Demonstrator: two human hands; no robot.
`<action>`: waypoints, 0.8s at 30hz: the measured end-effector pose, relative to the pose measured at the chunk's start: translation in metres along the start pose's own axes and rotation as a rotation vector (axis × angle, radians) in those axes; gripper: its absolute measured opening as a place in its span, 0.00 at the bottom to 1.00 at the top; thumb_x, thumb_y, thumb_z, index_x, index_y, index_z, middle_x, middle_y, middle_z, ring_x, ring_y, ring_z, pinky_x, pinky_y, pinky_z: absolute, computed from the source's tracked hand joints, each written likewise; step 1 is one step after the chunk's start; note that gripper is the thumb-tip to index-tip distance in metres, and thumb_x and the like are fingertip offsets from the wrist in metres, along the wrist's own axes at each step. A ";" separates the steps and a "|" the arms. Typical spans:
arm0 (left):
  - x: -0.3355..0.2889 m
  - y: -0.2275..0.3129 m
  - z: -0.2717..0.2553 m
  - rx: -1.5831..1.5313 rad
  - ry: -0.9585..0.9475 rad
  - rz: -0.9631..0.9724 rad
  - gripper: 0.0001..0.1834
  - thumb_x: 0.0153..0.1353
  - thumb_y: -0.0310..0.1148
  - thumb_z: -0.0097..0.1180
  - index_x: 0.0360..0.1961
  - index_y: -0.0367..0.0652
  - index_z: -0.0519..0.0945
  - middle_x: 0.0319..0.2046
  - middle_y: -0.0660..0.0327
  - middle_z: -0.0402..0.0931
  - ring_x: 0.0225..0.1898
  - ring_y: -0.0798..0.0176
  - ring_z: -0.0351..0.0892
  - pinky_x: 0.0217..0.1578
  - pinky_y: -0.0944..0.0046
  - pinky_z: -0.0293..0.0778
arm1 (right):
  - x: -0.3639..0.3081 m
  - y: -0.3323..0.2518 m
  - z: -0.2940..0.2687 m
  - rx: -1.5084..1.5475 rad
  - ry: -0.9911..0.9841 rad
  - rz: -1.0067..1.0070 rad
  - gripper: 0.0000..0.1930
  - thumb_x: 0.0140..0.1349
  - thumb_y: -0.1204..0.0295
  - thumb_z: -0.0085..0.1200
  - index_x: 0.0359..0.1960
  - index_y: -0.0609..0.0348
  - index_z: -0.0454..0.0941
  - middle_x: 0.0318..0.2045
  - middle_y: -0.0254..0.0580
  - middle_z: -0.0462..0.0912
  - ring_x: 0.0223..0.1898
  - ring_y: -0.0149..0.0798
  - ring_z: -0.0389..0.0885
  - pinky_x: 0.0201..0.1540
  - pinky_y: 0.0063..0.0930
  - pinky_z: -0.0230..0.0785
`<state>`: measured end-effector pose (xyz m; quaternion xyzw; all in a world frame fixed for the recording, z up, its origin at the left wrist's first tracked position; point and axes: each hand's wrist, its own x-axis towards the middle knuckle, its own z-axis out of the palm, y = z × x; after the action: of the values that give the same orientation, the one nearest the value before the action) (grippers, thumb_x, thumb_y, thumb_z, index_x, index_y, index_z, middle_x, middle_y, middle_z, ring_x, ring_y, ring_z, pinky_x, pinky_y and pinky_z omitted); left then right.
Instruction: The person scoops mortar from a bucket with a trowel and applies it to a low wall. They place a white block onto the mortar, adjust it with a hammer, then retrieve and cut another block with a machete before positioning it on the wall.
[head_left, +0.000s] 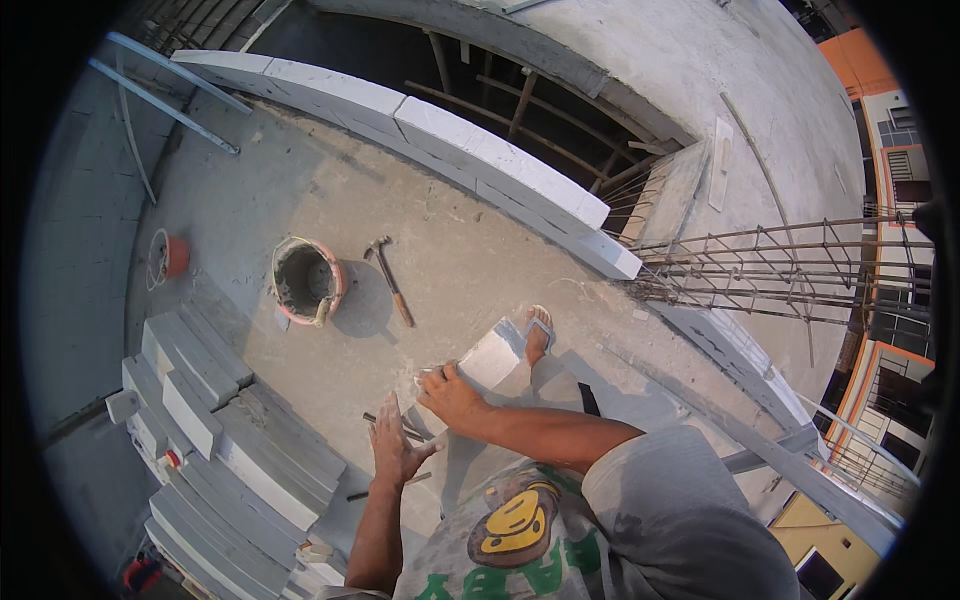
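A pale, light-weight building block (492, 358) lies on the concrete floor in front of me, its far end sunlit. My right hand (452, 398) is on the block's left side with the fingers bent against it. My left hand (392, 448) is just left of it, fingers stretched up and thumb apart, with nothing seen in the grasp. Beside that hand lies a thin dark bar (408, 430), partly hidden by the fingers. Farther off, a claw hammer (390, 282) with a wooden handle rests on the floor.
A bucket (338, 290) of grey mortar stands left of the hammer, and a small orange bucket (178, 256) farther left. Stacked blocks (255, 455) fill the lower left. A low block wall (450, 140) edges a dark opening. Rebar (750, 262) juts at right. My sandalled foot (538, 338) is beside the block.
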<state>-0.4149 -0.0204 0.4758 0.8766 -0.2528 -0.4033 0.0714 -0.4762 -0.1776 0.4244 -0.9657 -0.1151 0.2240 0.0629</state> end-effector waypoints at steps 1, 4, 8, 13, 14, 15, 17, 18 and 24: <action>-0.014 -0.020 -0.002 0.069 -0.026 -0.056 0.70 0.32 0.55 0.77 0.72 0.41 0.46 0.71 0.47 0.50 0.72 0.45 0.48 0.67 0.32 0.44 | 0.017 -0.017 -0.011 -0.029 0.053 0.002 0.26 0.57 0.57 0.57 0.57 0.49 0.71 0.52 0.44 0.73 0.58 0.48 0.67 0.59 0.57 0.56; -0.055 -0.062 0.002 0.140 0.237 -0.096 0.67 0.36 0.51 0.75 0.72 0.39 0.47 0.70 0.48 0.50 0.72 0.46 0.47 0.67 0.30 0.41 | 0.046 -0.073 -0.052 0.067 0.134 -0.182 0.27 0.53 0.62 0.60 0.56 0.52 0.71 0.56 0.49 0.71 0.57 0.49 0.69 0.58 0.57 0.56; -0.098 -0.108 -0.010 -0.006 0.577 -0.309 0.51 0.40 0.42 0.72 0.65 0.39 0.61 0.62 0.48 0.62 0.67 0.48 0.57 0.64 0.38 0.51 | 0.089 -0.147 -0.109 0.001 0.033 -0.362 0.35 0.43 0.61 0.68 0.56 0.54 0.70 0.45 0.49 0.72 0.52 0.51 0.70 0.57 0.56 0.58; -0.146 -0.181 -0.011 -0.185 0.621 -0.459 0.35 0.38 0.42 0.70 0.49 0.40 0.74 0.47 0.53 0.72 0.53 0.52 0.69 0.55 0.52 0.63 | 0.129 -0.222 -0.138 -0.043 0.019 -0.670 0.33 0.47 0.69 0.64 0.59 0.58 0.68 0.51 0.52 0.71 0.58 0.54 0.68 0.59 0.56 0.57; -0.153 -0.192 -0.007 -0.276 0.624 -0.587 0.36 0.37 0.43 0.70 0.49 0.40 0.74 0.46 0.53 0.72 0.53 0.52 0.69 0.55 0.52 0.63 | 0.139 -0.230 -0.141 -0.068 0.030 -0.726 0.34 0.47 0.69 0.64 0.59 0.58 0.67 0.52 0.53 0.71 0.59 0.55 0.67 0.60 0.56 0.57; -0.160 -0.199 0.000 -0.370 0.613 -0.705 0.36 0.36 0.45 0.71 0.48 0.40 0.74 0.46 0.53 0.72 0.52 0.53 0.70 0.55 0.52 0.63 | 0.148 -0.233 -0.145 -0.002 0.102 -0.718 0.35 0.46 0.66 0.66 0.59 0.59 0.68 0.52 0.53 0.71 0.58 0.55 0.67 0.61 0.54 0.58; -0.179 -0.211 0.025 -0.540 0.566 -0.947 0.38 0.36 0.50 0.71 0.49 0.41 0.74 0.47 0.54 0.72 0.53 0.53 0.69 0.55 0.53 0.63 | 0.168 -0.227 -0.150 0.136 0.229 -0.717 0.38 0.44 0.62 0.71 0.58 0.59 0.69 0.53 0.54 0.71 0.58 0.56 0.68 0.61 0.49 0.60; -0.192 -0.220 0.041 -0.615 0.541 -1.080 0.40 0.37 0.52 0.70 0.49 0.41 0.74 0.49 0.54 0.72 0.55 0.53 0.68 0.56 0.54 0.62 | 0.182 -0.217 -0.153 0.167 0.136 -0.587 0.36 0.44 0.62 0.70 0.56 0.60 0.70 0.52 0.55 0.72 0.57 0.56 0.69 0.60 0.47 0.62; -0.253 -0.239 0.148 -1.036 0.481 -1.669 0.46 0.35 0.54 0.74 0.54 0.40 0.71 0.54 0.54 0.70 0.60 0.53 0.66 0.58 0.51 0.64 | 0.263 -0.060 -0.140 -0.058 -0.204 -0.019 0.33 0.49 0.57 0.66 0.53 0.67 0.74 0.49 0.62 0.78 0.53 0.57 0.77 0.55 0.42 0.70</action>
<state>-0.5705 0.3236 0.4686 0.6925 0.6682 -0.1970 0.1874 -0.1959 -0.0635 0.4499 -0.9382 -0.1364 0.3171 0.0250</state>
